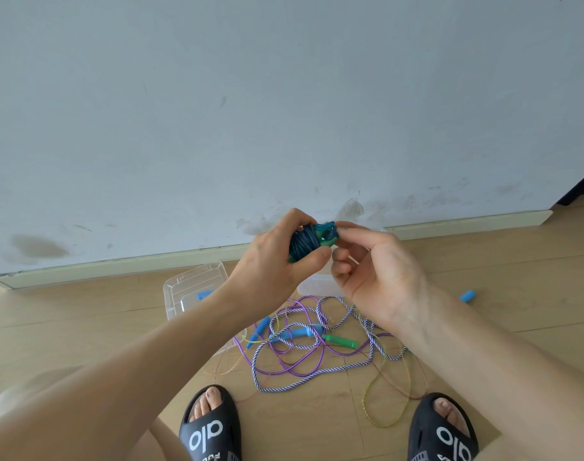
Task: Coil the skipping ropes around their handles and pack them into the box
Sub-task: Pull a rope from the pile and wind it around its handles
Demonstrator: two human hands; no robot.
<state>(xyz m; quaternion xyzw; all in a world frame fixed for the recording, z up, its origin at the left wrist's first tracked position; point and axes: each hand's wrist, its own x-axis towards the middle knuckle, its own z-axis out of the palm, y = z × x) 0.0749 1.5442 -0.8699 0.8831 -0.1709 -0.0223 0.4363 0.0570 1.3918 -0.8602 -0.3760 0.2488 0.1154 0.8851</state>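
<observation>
A clear plastic box [197,287] is sitting on the wooden floor [483,271] near the baseboard, and one blue handle [204,295] is showing inside it — the rest of its contents are hidden by the left forearm. Black slides [210,427] are on both feet, each printed with "alo" in white. The left hand [270,261] is gripping a coiled blue rope bundle [305,242], fingers and thumb clamped around it, held up in front of the wall. The right hand [373,274] is pinching the bundle's end, fingertips [345,229] pressed on the loop. Loose ropes [317,347] — purple, blue-white braided, yellow — are lying tangled on the floor with a green handle [339,341] among them.
</observation>
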